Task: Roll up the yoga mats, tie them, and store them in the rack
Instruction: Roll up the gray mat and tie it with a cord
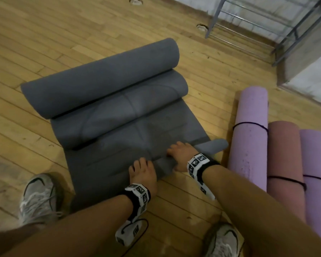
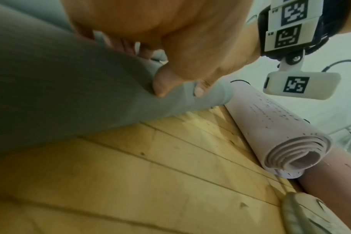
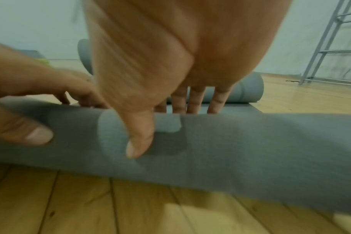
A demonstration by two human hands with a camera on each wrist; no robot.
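The near edge of the grey mat (image 1: 122, 115) is gripped by the left hand (image 1: 144, 172) and right hand (image 1: 182, 154) — fingers over, thumbs under — apparently to start a tight roll. Right of it, three tied mats (image 1: 283, 156) lie, awaiting the rack (image 1: 252, 25) beyond.

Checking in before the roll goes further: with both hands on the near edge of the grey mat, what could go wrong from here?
Both hands, left hand and right hand, sit right of centre on the grey mat, so the roll may start crooked. Its far end is already curled and could bunch. The tied mats lie close on the right.
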